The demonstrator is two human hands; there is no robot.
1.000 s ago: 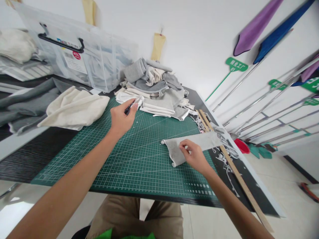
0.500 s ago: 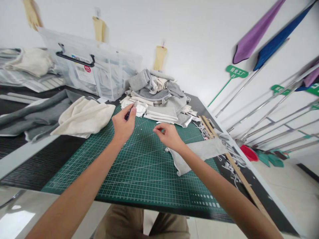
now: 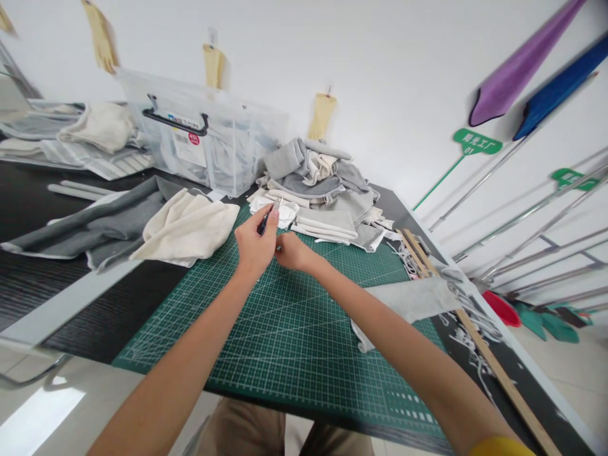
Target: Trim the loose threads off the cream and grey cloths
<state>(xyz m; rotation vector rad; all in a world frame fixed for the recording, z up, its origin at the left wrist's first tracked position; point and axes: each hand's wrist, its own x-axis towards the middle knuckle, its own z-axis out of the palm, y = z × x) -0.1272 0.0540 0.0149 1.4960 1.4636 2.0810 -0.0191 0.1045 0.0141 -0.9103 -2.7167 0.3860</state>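
Observation:
My left hand point(image 3: 256, 246) is closed around a small dark-handled tool point(image 3: 264, 221) with a thin pale tip pointing up and away; its exact kind is unclear. Close beside it, almost touching, my right hand point(image 3: 293, 252) has its fingers curled together, and whatever they pinch is hidden. Both hands are above the far part of a green cutting mat point(image 3: 285, 342). Just beyond them rises a heap of folded grey and cream cloths point(image 3: 327, 212). A light grey cloth strip point(image 3: 413, 299) lies under my right forearm, across the mat's right edge.
Left of the mat lie a cream cloth point(image 3: 190, 225) and a dark grey cloth point(image 3: 107, 221). A clear plastic bin point(image 3: 225, 139) of cloth stands behind. Wooden strips point(image 3: 503, 373) and loose thread scraps point(image 3: 470, 354) line the right edge. Poles lean against the wall.
My right hand has moved left, up against my left hand. The view has shifted left, so the table's things appear further right. The tool stays in my left hand.

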